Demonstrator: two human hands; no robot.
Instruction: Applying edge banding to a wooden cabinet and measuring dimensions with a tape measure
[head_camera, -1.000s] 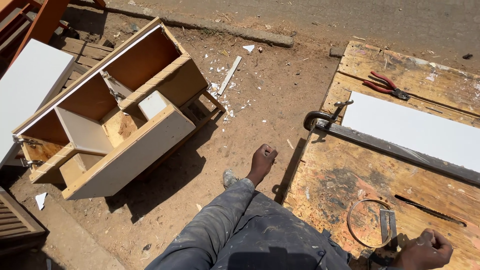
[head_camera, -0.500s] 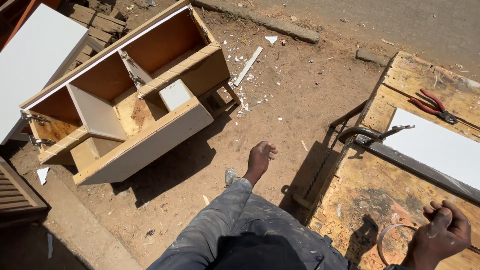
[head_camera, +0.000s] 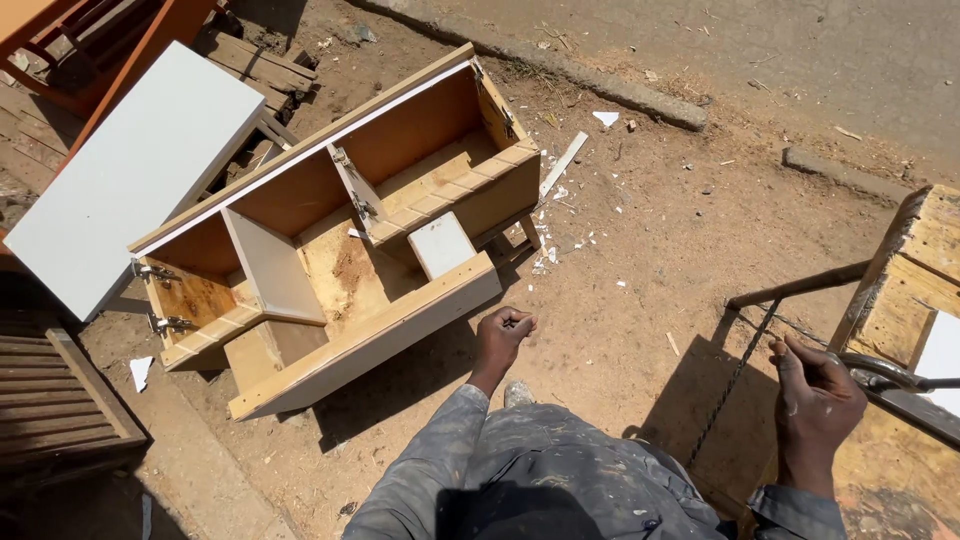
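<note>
While the right hand (head_camera: 815, 400) closes its fingers around the frame of a hacksaw (head_camera: 760, 345) at the edge of the workbench (head_camera: 915, 260), the left hand (head_camera: 503, 335) hangs free over the dirt, its fingers curled loosely together into a half fist and holding nothing. The saw's thin blade runs down and to the left from a dark bar that juts out from the bench, and its metal frame curves away to the right past the gripping fingers. A white board (head_camera: 940, 350) lies on the bench top, just beside that hand.

On the ground to the left lies an open cabinet (head_camera: 330, 230), resting on its back, brown inside with pale edges. White dividers stand in it, metal hinges (head_camera: 155, 272) show at its left end, and a small white block (head_camera: 440, 243) lies near its front rail. The left hand is near the cabinet's front right corner but apart from it. A large white panel (head_camera: 130, 170) leans over stacked timber further left. White chips and a narrow strip (head_camera: 563, 163) lie scattered on the soil to the right of the cabinet. The person's grey sleeves and trousers fill the bottom of the view.
</note>
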